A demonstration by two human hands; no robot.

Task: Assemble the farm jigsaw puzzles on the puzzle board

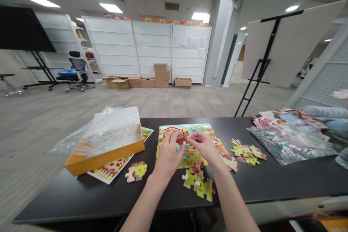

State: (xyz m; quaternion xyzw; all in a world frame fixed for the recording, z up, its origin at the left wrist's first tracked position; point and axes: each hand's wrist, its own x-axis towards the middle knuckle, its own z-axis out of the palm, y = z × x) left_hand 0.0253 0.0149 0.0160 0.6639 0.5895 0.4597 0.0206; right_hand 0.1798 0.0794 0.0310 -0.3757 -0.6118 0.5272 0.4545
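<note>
A wide carpeted showroom stretches ahead, with white panel shelving (152,47) at 12 o'clock, stacked cardboard boxes (162,75) at its foot, a mesh-backed office chair (77,72) at 11 o'clock, and a black-framed easel (261,61) at 1 o'clock. Nearer, a long black table (261,181) runs across the view. At 10 o'clock on it sits a shallow yellow cardboard box (104,163) draped with a crinkled clear plastic bag (114,127), over a glossy printed picture sheet (108,172). At 2 o'clock lies a clear resealable bag of printed goods (290,146), with folded fabric (288,116) behind it.

Work is centred on a colourful cardboard jigsaw puzzle (187,141) at 12 o'clock, a farmyard scene with a red-roofed barn, its die-cut edges ragged at the lower right. Loose jigsaw pieces lie around it: one pair (136,171) at 9 o'clock, a cluster (198,184) at 6 o'clock, and another cluster (246,152) at 3 o'clock. The left hand (168,156) and right hand (202,145) meet over the puzzle, their fingertips (187,138) drawn together around a small pale jigsaw piece (184,143); which hand grips it cannot be told.
</note>
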